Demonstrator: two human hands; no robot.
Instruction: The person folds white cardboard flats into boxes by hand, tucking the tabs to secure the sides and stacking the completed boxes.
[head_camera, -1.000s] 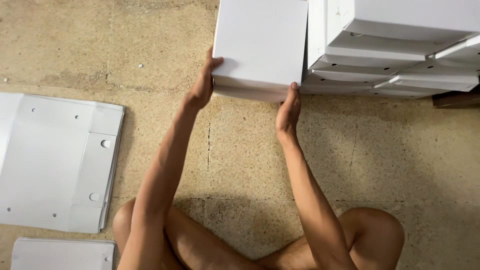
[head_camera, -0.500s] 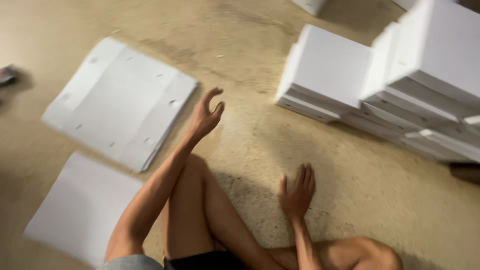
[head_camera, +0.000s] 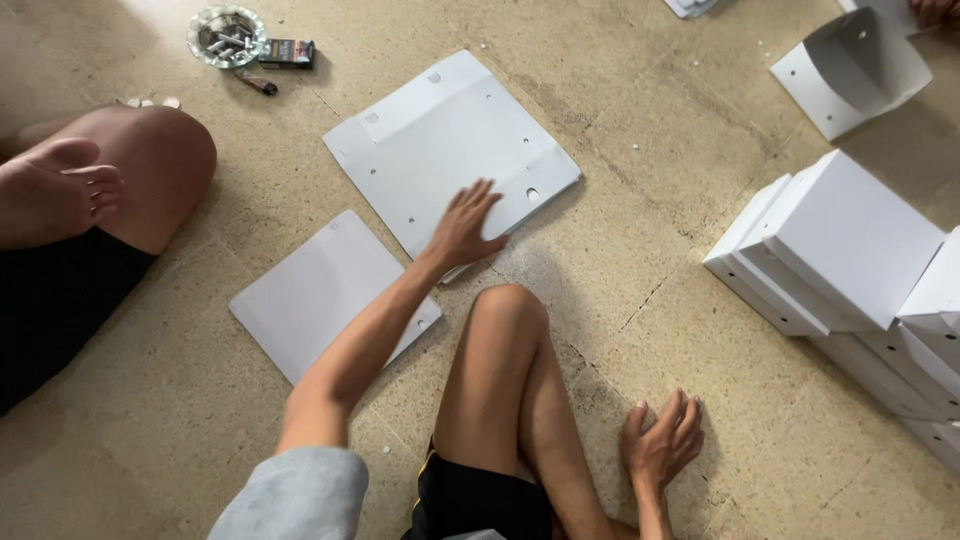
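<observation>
My left hand (head_camera: 465, 226) lies flat, fingers spread, on the near edge of a flat white unfolded box sheet (head_camera: 450, 140) with punched holes, spread on the floor. A second flat white sheet (head_camera: 320, 290) lies nearer me, partly under my left forearm. My right hand (head_camera: 662, 440) presses open on the bare floor beside my right leg and holds nothing. My bent knee (head_camera: 508, 310) sits between the two hands.
Stacked folded white boxes (head_camera: 850, 250) stand at the right. A half-folded white box (head_camera: 850, 65) lies at the top right by another person's hand. Another person's knee and foot (head_camera: 90, 180) are at the left. An ashtray (head_camera: 227, 36) and small items sit at the top.
My hands let go of the folded box they held at the stack. My left hand swung left onto the flat sheet, and my right hand dropped to the floor.
</observation>
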